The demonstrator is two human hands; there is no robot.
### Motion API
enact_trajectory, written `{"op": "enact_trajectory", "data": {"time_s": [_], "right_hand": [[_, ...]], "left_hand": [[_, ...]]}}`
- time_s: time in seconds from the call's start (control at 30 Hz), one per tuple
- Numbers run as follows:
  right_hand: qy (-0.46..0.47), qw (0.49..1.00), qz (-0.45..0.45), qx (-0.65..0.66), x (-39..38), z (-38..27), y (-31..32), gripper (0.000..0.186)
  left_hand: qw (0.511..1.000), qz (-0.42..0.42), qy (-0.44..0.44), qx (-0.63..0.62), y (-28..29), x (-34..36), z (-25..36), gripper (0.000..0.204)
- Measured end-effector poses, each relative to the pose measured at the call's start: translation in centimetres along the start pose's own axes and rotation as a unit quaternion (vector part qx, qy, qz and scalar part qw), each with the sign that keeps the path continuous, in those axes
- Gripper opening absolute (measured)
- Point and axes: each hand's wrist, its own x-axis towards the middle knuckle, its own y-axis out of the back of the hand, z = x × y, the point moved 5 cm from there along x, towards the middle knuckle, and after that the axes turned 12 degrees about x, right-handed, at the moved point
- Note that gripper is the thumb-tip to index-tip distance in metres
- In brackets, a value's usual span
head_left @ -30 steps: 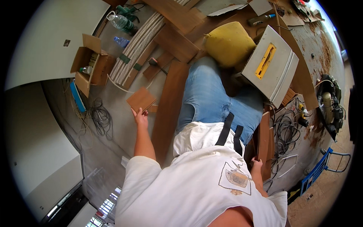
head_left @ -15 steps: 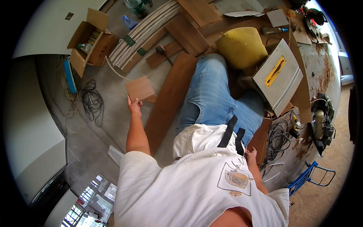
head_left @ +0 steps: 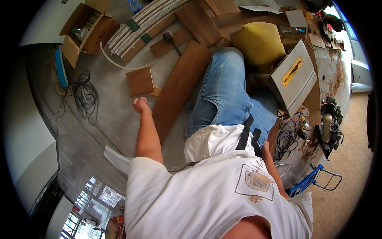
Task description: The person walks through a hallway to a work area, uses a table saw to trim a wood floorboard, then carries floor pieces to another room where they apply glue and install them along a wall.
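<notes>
Brown square board (head_left: 140, 81) just beyond left hand (head_left: 140, 104), curled, empty; right hand (head_left: 265, 146) part-hidden, can't tell grip; shirt print (head_left: 256, 181) illegible.

At centre left, a board (head_left: 139, 82) lies on the floor (head_left: 115, 121) just above the left hand (head_left: 140, 105) and left of a plank (head_left: 182, 89). Upper left, a carton (head_left: 100, 36) stands left of tubes (head_left: 154, 18). Upper right, a cushion (head_left: 258, 43) sits left of a table saw (head_left: 287, 91); cables (head_left: 286, 140) lie below it.

On my remote feed I make out an indoor renovation site: loose wooden planks (head_left: 181, 93), a table saw (head_left: 295, 83) and brown debris (head_left: 336, 83) on a grey floor (head_left: 115, 115). Near the floor's left edge I see coiled cable (head_left: 84, 93) and an open carton (head_left: 99, 36).
</notes>
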Motion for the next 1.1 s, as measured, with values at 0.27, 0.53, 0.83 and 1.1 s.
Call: {"op": "enact_trajectory", "data": {"time_s": [0.27,0.53,0.83,1.1], "right_hand": [[0.026,0.995,-0.031,-0.095,-2.1,-3.2,-3.2,0.031],[0.111,0.982,-0.006,-0.151,-3.9,-6.7,-5.3,0.033],[0.470,0.860,-0.010,-0.198,-18.2,-19.1,-18.3,0.031],[0.703,0.614,-0.092,-0.347,-31.9,-27.8,-28.1,0.036]], "left_hand": [[0.786,-0.266,-0.169,0.533,-3.3,-8.3,1.4,0.073],[0.821,-0.221,-0.261,0.456,-1.6,-11.7,1.3,0.052],[0.788,-0.089,-0.465,0.394,1.6,-19.2,21.3,0.050],[0.589,-0.264,-0.661,0.383,-6.3,-37.3,36.2,0.042]]}}
